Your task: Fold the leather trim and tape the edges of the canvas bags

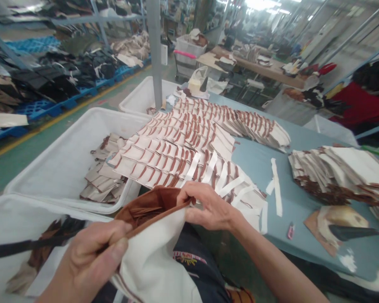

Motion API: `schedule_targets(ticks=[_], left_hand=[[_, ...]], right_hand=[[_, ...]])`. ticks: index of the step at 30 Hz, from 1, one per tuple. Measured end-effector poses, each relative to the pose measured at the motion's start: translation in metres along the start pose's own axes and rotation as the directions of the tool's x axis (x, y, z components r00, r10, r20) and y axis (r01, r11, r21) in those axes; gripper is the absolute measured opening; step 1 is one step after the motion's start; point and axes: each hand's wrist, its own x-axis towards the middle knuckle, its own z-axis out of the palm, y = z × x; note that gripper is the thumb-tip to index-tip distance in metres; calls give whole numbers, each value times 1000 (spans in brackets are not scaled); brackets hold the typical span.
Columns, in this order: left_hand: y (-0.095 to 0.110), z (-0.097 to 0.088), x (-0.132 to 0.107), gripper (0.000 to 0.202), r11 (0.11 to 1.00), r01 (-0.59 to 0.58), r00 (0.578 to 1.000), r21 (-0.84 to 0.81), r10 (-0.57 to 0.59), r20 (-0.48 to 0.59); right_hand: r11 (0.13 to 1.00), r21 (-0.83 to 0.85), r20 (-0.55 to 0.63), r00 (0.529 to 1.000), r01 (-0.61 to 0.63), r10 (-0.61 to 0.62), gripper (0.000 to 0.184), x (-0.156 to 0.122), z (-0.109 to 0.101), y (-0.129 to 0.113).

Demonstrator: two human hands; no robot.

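A cream fabric bag point(159, 256) with a brown lining and brown-edged rim hangs between my hands above my lap. My left hand point(94, 252) is closed on the near left part of its rim, thumb on top. At the far right end of the rim, my right hand point(205, 206) pinches the edge between thumb and fingers. The mouth of the bag gapes, showing brown folds inside; its lower part runs out of view. Just beyond my right hand, white strips point(232, 185) lie across overlapping rows of cream and brown pieces point(173, 155) on the blue-grey table point(252, 160).
White bins point(66, 134) stand on the left, one with similar pieces point(104, 181). On the table's right are a stack of pieces point(341, 168), a loose white strip point(276, 193), a small pink object point(291, 231) and a dark wedge-shaped object point(352, 232). A grey post point(155, 50) rises behind.
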Motion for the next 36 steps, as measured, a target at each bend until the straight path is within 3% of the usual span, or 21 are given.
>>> schedule_targets(ticks=[3, 6, 13, 16, 18, 22, 29, 32, 36], left_hand=[[-9, 3, 4, 55, 964, 147, 987, -220, -127, 101], [-8, 10, 6, 52, 920, 228, 973, -317, -207, 98], [6, 27, 27, 43, 974, 95, 987, -207, -119, -105], [10, 30, 37, 41, 991, 53, 988, -123, -70, -137], [14, 32, 39, 39, 998, 25, 989, -52, -32, -145], [15, 42, 36, 34, 994, -27, 980, 111, 48, -195], [0, 61, 31, 31, 979, -50, 963, 199, 100, -251], [-3, 65, 30, 33, 981, -24, 963, 190, 74, -259], [-6, 66, 29, 37, 985, 52, 964, 167, -5, -265]], right_hand=[[999, 43, -12, 1000, -25, 25, 50, 9, 6, 2], [994, 91, -24, 998, -55, 57, 39, 21, 15, 7], [955, 183, -100, 962, -234, 255, 28, 46, 24, 15], [918, 236, -4, 944, -319, 329, 29, 39, 18, -10], [916, 181, 73, 934, -358, 350, 22, 29, 17, -31], [905, 7, -11, 905, -425, 425, 12, 14, 30, -54], [883, 89, -222, 855, -461, 469, 13, 19, 59, -41], [865, 125, -208, 840, -485, 501, 9, 16, 63, -35], [833, 259, -143, 834, -488, 533, 17, 5, 67, -27]])
